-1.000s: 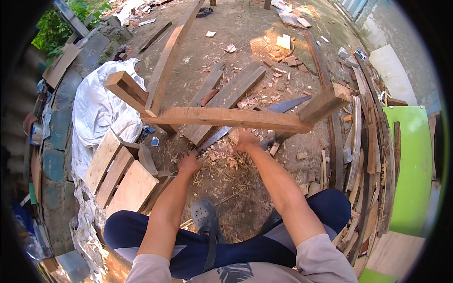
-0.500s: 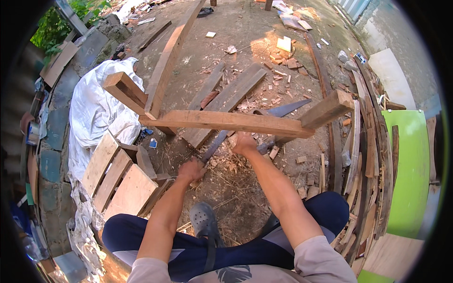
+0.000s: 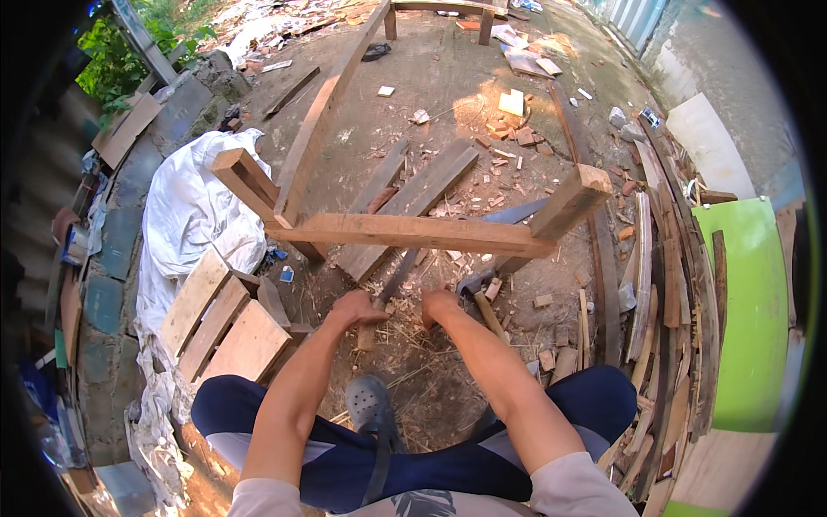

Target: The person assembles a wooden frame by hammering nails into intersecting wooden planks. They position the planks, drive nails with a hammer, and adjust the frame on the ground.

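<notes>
My left hand [image 3: 356, 308] is closed around a long, dark, narrow-bladed tool [image 3: 398, 277] near its wooden handle [image 3: 367, 337]. The blade points away from me, its far end passing under the front beam of a wooden frame [image 3: 405, 229]. Beside it on the right is my right hand [image 3: 438, 306], fingers curled downward; what they hold, if anything, is hidden. A hammer [image 3: 488, 312] with a wooden handle lies just right of that hand. Wood chips [image 3: 403, 307] cover the ground around both hands. Behind the beam, a handsaw blade [image 3: 517, 211] shows.
Loose planks [image 3: 422, 194] lie on the ground beyond the beam. A slatted wooden piece [image 3: 226, 312] and white sheeting [image 3: 194, 202] are at left. Stacked wood strips [image 3: 672, 284] and a green panel [image 3: 739, 302] line the right. Brick pieces [image 3: 525, 135] lie farther off.
My right hand has drawn back toward me from the front beam, and the hammer beside it shows more fully. My left hand has shifted slightly right. The view has tilted a little upward.
</notes>
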Motion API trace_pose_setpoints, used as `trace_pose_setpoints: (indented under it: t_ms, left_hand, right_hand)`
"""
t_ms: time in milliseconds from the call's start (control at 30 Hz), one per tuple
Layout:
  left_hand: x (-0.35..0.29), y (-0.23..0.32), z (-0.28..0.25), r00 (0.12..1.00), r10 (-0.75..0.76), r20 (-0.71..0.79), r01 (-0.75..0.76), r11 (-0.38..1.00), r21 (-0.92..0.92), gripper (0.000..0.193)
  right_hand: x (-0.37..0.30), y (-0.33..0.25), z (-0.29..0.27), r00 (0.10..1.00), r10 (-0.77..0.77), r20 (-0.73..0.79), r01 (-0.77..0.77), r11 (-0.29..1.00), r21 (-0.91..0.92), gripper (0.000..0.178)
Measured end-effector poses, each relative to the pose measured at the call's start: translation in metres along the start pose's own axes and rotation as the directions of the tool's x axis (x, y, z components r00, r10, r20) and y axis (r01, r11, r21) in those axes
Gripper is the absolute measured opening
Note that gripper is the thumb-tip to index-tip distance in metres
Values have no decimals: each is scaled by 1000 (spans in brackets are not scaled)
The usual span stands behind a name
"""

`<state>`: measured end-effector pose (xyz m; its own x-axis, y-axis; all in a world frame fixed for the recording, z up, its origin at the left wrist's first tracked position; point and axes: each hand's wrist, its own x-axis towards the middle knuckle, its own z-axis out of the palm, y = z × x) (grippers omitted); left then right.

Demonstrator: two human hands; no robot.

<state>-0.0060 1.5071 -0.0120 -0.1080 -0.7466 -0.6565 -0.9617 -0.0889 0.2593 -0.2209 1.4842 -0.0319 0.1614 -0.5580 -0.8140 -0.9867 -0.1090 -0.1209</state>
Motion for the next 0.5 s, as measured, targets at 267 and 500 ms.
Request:
trace_pose_setpoints:
  t_ms: [267, 500]
  left_hand:
    - [-17, 86, -8, 987, 0, 160, 47, 955, -294, 69]
    - [-24, 148, 16, 985, 174, -16, -171, 947, -271, 64]
  right_hand:
    - [-9, 36, -15, 1000, 20, -5, -14, 847, 531, 49]
    - [-22, 66, -2, 990, -136, 25, 32, 403, 914, 70]
